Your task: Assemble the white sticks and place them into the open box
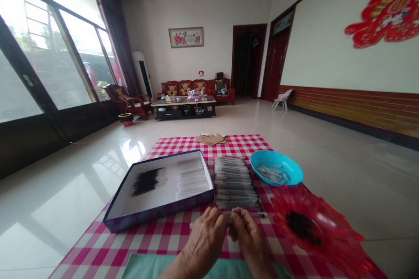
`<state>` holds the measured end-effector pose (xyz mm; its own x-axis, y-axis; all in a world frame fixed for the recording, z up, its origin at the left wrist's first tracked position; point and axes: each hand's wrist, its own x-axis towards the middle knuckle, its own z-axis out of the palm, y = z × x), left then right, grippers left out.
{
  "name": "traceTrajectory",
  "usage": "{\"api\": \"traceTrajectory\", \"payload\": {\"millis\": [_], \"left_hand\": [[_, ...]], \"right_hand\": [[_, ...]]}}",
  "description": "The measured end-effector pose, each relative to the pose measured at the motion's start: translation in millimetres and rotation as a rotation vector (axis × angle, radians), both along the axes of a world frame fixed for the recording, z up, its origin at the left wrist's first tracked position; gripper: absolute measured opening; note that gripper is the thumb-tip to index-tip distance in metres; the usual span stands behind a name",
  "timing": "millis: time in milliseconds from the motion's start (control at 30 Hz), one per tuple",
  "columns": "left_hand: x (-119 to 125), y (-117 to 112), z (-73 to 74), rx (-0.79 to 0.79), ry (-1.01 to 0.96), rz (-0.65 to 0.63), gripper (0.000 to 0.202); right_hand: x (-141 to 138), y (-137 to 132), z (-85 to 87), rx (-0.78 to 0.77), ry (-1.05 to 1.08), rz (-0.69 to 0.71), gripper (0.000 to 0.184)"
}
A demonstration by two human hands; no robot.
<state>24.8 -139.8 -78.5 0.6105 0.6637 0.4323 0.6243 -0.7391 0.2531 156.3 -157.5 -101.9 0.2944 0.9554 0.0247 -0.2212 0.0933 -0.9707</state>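
My left hand (209,229) and my right hand (247,231) meet over the near part of the table, fingers closed in a pinch. Between them is a slim translucent pen (192,225), its end showing left of my left hand; most of it is hidden by my fingers. Just beyond lies a row of assembled pens (234,183) with clear barrels and dark ends. To the left, a shallow box (153,209) holds black-ended refills (145,182) and clear pen barrels (191,178). A blue bowl (296,170) with whitish caps and a red petal-shaped dish (330,222) with small black parts stand to the right.
A pink checked cloth (163,237) covers the table, with cardboard pieces (212,139) at its far edge. A green cloth (144,266) lies at the near edge. Across the tiled floor are a coffee table (183,107), a wooden sofa (176,87) and a small chair (281,99).
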Motion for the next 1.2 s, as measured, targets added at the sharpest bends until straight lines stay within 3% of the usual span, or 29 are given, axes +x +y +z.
{"api": "traceTrajectory", "payload": {"millis": [267, 400, 500, 600, 667, 800, 900, 967, 1000, 1133, 1200], "left_hand": [[-8, 7, -25.4, 0.050, -0.115, 0.026, 0.018], [-10, 9, -25.5, 0.101, -0.068, 0.018, 0.019], [-11, 11, -19.9, 0.020, -0.098, -0.067, 0.023], [-14, 13, -13.6, -0.223, -0.220, -0.082, 0.024], [-17, 17, -10.6, -0.528, -0.327, -0.066, 0.022], [-27, 30, -7.7, -1.282, -0.504, -0.130, 0.024], [-30, 35, -6.0, -1.545, -0.571, -0.149, 0.032], [-26, 33, -4.7, -1.511, -0.569, -0.144, 0.033], [-23, 30, -4.4, -1.419, -0.563, -0.129, 0.032], [-6, 12, -8.9, -0.742, -0.510, 0.043, 0.023], [0, 5, -13.7, -0.479, -0.454, 0.088, 0.019]], "right_hand": [[1, -2, 6.0, -0.086, -0.015, -0.037, 0.036], [3, -3, 8.2, -0.109, -0.029, -0.049, 0.038], [4, -2, 5.4, -0.108, -0.020, -0.033, 0.040], [5, -1, 1.0, -0.095, -0.029, -0.014, 0.039], [5, -1, -1.9, -0.080, -0.063, -0.003, 0.038], [5, -1, -5.5, -0.034, -0.148, 0.046, 0.037], [6, -3, -2.6, -0.016, -0.175, 0.090, 0.035], [6, -5, 2.0, -0.024, -0.163, 0.076, 0.034], [7, -5, 4.6, -0.035, -0.147, 0.063, 0.033], [8, -4, 10.9, -0.101, -0.072, 0.070, 0.039], [7, -2, 9.5, -0.123, -0.041, 0.066, 0.040]]}}
